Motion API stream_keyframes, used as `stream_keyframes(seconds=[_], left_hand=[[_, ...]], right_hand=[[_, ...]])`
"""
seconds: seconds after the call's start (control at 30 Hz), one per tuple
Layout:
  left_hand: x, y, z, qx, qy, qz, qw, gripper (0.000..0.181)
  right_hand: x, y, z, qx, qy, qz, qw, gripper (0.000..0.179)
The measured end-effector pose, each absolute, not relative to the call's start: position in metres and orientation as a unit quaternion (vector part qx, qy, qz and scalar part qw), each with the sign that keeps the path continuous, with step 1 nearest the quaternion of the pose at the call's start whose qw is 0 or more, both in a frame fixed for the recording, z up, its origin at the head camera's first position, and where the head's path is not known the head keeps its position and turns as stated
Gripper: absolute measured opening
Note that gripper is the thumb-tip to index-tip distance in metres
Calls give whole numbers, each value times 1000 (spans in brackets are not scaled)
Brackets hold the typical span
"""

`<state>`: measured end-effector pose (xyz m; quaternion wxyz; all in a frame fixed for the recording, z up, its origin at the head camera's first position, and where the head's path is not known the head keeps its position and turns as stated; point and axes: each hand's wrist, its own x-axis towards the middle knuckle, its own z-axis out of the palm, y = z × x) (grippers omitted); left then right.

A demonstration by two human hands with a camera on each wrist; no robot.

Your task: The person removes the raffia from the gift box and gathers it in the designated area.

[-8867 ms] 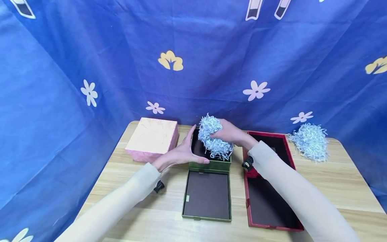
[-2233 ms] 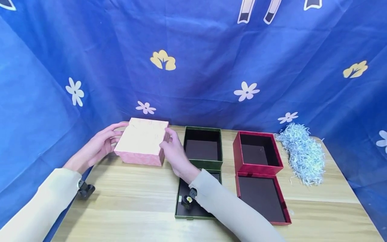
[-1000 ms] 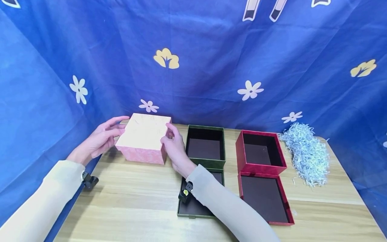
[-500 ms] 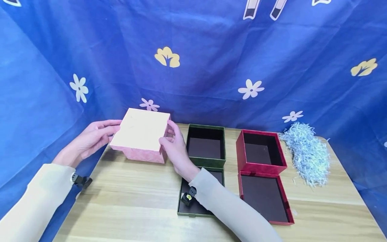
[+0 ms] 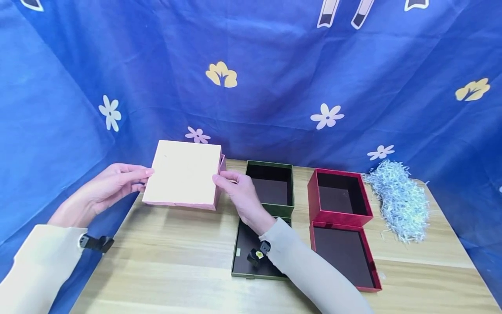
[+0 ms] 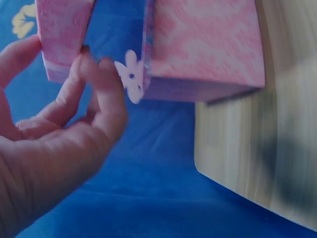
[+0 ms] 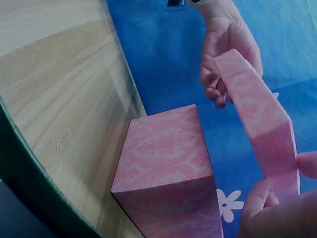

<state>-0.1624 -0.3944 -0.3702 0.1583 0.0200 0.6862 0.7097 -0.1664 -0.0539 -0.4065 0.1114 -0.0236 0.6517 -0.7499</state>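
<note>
Both hands hold a square pink patterned box lid [image 5: 182, 172] up off its pink box [image 7: 166, 153], which stands on the table. My left hand [image 5: 110, 187] pinches the lid's left side between thumb and fingers. On the opposite side, my right hand [image 5: 247, 200] grips the lid's edge, thumb on top. A gap between lid [image 6: 64, 34] and box [image 6: 205, 44] shows in the left wrist view. From the head view the lid tilts toward me and hides nearly all of the box; its inside is hidden.
A green box [image 5: 277, 210] with a dark inside stands right of the pink one, its lid [image 5: 259, 275] laid flat in front. Further right are an open red box [image 5: 341, 218] and its flat lid [image 5: 345, 257]. Pale blue shredded paper [image 5: 401, 200] lies at the far right.
Earlier, my right hand held blue shredded paper over the green box. Later both hands took the pink box's sides; now the lid has come up off it, shifted left and tilted.
</note>
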Motion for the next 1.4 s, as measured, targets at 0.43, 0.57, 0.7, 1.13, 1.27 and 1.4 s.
stream_keyframes(seconds=[0.43, 0.57, 0.7, 1.13, 1.27, 1.4], left_hand=[[-143, -394, -358, 58, 695, 692, 189, 18], [-136, -400, -361, 113, 677, 695, 214, 23], [-128, -408, -366, 179, 642, 701, 253, 34], [-110, -413, -388, 178, 507, 758, 369, 61], [-103, -416, -394, 161, 547, 742, 351, 52], [-95, -420, -402, 150, 608, 703, 337, 45]], right_hand=[[-149, -44, -402, -46, 646, -749, 140, 30], [-137, -41, -404, -70, 630, -757, 158, 39], [-124, -39, -406, -81, 618, -763, 174, 48], [-88, -25, -407, -110, 566, -768, 279, 40], [-86, -21, -411, -125, 577, -753, 292, 51], [-84, -17, -416, -146, 593, -733, 300, 58]])
